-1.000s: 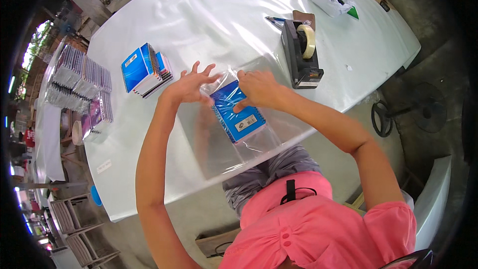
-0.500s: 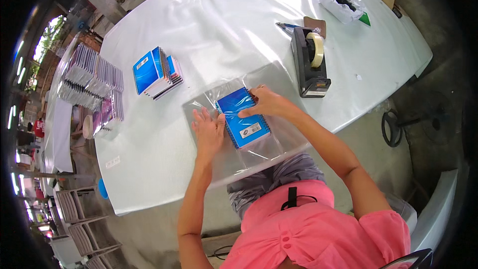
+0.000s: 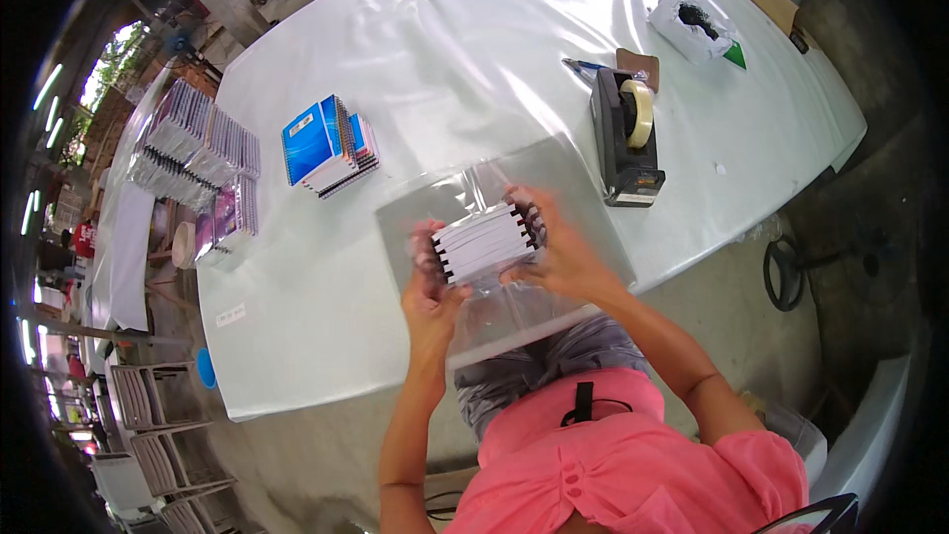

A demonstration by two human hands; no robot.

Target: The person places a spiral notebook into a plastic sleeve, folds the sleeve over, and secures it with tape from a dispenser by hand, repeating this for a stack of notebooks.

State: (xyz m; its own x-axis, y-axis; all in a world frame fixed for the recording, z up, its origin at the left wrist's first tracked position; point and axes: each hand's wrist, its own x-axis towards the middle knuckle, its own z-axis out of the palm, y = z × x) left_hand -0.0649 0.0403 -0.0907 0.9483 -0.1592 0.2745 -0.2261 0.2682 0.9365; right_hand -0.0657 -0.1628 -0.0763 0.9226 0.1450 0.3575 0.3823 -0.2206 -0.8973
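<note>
Had notebook stack (image 3: pixel 484 245) pinched by its ends between left hand (image 3: pixel 431 285) at 8 o'clock and right hand (image 3: pixel 561 252) at 3, over glossy clear plastic sheet (image 3: pixel 583 196). Looked blocky, with white layered page edges up and dark coil bindings (image 3: pixel 441 261) at both ends. Ran lengthwise roughly 8:30 to 2:30.

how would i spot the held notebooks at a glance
On the white table, find the clear plastic sheet at the near edge. There, the left hand and right hand grip the notebooks. Their white page edges face the camera; the stack further left shows a blue cover.
</note>
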